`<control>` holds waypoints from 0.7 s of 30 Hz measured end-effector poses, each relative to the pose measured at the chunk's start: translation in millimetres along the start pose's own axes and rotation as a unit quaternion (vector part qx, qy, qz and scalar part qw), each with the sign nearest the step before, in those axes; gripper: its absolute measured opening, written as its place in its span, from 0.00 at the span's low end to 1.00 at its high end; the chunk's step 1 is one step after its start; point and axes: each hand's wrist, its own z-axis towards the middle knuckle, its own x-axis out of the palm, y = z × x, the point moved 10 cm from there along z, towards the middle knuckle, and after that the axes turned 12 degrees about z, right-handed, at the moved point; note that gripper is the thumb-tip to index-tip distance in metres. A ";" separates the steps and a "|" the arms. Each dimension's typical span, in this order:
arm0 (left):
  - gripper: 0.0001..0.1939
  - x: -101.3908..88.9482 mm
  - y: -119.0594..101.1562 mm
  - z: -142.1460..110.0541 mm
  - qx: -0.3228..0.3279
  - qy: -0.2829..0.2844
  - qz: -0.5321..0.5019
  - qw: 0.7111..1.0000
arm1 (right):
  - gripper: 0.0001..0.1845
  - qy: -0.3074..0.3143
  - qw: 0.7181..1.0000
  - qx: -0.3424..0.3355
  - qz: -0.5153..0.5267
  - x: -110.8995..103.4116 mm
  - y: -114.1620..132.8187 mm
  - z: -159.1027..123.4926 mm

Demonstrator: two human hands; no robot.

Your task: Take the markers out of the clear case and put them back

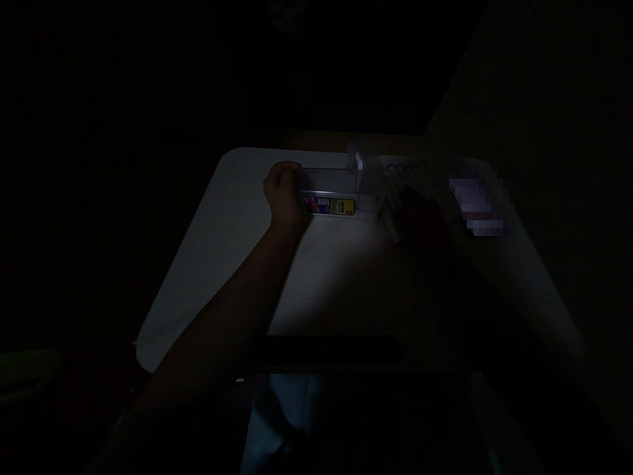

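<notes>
A clear plastic case (329, 179) with a colourful printed label (330, 205) lies near the far side of the white table. My left hand (284, 191) grips its left end, with the fingers curled round the edge. The case's transparent flap (363, 165) stands up at the right end. Just right of the case is a row of slim sticks that look like pens or markers (391, 211). My right hand (420, 211) is over or against them, deep in shadow. Its fingers can hardly be made out, and whether it holds one is hidden.
The white table (208, 244) has rounded corners and a dark slot (326, 349) along its near edge. To the right of my right hand lies a phone-like item (479, 204) with a blurred-out bright face. Most of the room is very dark.
</notes>
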 end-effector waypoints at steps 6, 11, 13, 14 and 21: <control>0.26 1.2 -0.4 -0.9 0.001 0.004 0.013 1.000 | 0.34 -0.021 0.997 -0.075 -0.016 -0.3 23.8 -17.2; 0.27 1.8 1.2 -0.8 0.005 0.000 0.013 1.000 | 0.34 -0.011 0.998 -0.060 0.008 -3.7 22.7 -18.5; 0.27 2.2 0.4 -0.6 0.009 0.003 0.015 1.000 | 0.34 -0.008 0.998 -0.055 0.009 -5.0 22.6 -16.7; 0.27 1.9 -0.2 -0.5 0.012 0.003 0.015 1.000 | 0.34 -0.007 0.999 -0.053 0.009 -5.8 23.2 -16.3; 0.27 0.4 -1.6 -1.2 0.004 -0.002 0.004 1.000 | 0.34 -0.008 0.999 -0.047 0.010 -11.9 31.9 -18.9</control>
